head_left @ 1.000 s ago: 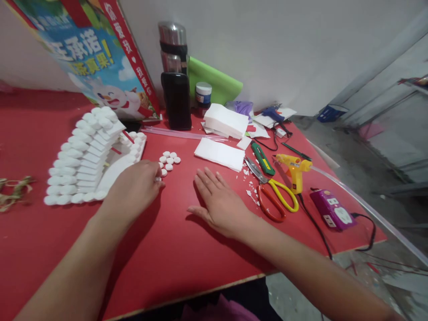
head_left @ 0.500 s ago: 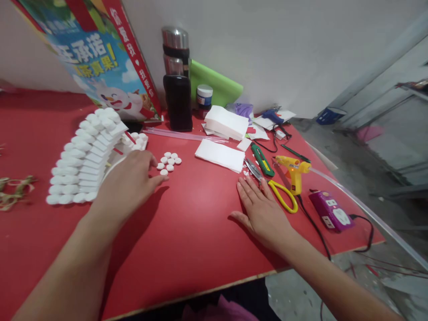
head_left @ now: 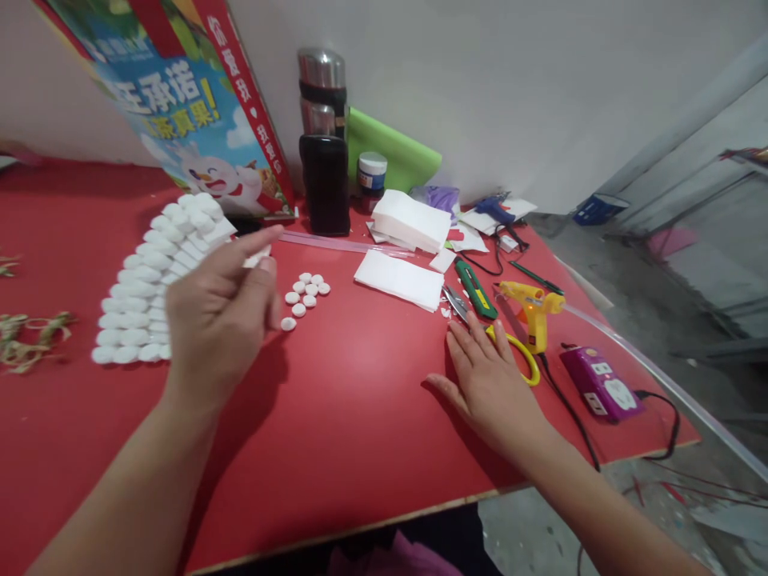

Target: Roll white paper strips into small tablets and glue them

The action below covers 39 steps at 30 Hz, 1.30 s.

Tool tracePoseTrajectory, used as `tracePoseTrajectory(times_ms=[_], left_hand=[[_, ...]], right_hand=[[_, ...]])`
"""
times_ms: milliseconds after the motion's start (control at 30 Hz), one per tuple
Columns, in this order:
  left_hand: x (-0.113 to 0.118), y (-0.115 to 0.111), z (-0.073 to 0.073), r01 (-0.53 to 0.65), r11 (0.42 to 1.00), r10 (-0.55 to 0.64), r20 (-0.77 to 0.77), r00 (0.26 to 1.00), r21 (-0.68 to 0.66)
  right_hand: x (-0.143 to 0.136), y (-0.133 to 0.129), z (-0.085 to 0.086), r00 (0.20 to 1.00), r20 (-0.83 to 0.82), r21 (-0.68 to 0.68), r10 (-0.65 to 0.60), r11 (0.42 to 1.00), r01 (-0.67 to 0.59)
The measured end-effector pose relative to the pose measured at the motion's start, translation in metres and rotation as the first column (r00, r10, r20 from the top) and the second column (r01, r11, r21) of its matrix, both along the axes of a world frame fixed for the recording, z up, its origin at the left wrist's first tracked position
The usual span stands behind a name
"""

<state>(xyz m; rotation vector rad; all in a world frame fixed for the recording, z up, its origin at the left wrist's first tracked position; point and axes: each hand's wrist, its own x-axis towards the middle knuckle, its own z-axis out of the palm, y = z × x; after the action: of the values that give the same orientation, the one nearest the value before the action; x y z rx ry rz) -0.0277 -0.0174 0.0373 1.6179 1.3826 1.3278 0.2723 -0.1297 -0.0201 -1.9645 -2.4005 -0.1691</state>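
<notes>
My left hand (head_left: 222,308) is raised a little over the red table, index finger stretched out and thumb apart from it, with the other fingers partly hidden; I see nothing held. Close to its right lie several small white round discs (head_left: 310,301) in a loose cluster, one disc (head_left: 289,323) nearest the hand. Behind and left of the hand stands a curved stepped structure of white discs and strips (head_left: 141,288), partly covered by it. My right hand (head_left: 489,380) rests flat, fingers spread, against the yellow-handled scissors (head_left: 531,368), covering part of them.
White sheets (head_left: 399,280), a green utility knife (head_left: 476,290), a yellow glue gun (head_left: 531,308) and a purple power strip (head_left: 602,384) lie to the right. A printed carton (head_left: 210,136), a phone (head_left: 325,184) and a flask (head_left: 322,68) stand behind. Cords cross the right table edge.
My left hand has lifted off the table and its index finger has straightened. One more disc shows at the cluster's near end, where the thumb was. My right hand stays flat.
</notes>
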Motion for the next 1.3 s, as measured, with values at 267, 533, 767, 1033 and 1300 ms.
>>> tracePoseTrajectory(times_ms=[267,533,767,1033,1300], left_hand=[[0.071,-0.029,-0.029,0.653,0.535,-0.077,0.739,0.669,-0.535],[0.079,-0.044,-0.036,0.743,0.430,0.153,0.853,0.499,-0.512],[0.081,-0.046,-0.038,0.746,0.420,0.134,0.849,0.512,-0.516],[0.076,-0.041,-0.034,0.727,0.416,-0.117,0.761,0.638,-0.546],[0.058,-0.017,-0.049,0.493,0.726,-0.084,0.649,0.756,-0.480]], right_hand=[[-0.042,0.014,0.038,0.926,-0.333,0.225,0.176,0.969,-0.103],[-0.064,0.028,0.028,0.745,-0.657,0.117,0.112,0.992,-0.046],[-0.063,0.034,0.027,0.540,-0.841,-0.013,0.039,0.996,-0.092],[-0.024,0.035,0.027,0.795,-0.605,0.170,0.050,0.983,0.068],[0.023,0.049,0.048,0.826,-0.563,0.286,0.009,0.940,0.185]])
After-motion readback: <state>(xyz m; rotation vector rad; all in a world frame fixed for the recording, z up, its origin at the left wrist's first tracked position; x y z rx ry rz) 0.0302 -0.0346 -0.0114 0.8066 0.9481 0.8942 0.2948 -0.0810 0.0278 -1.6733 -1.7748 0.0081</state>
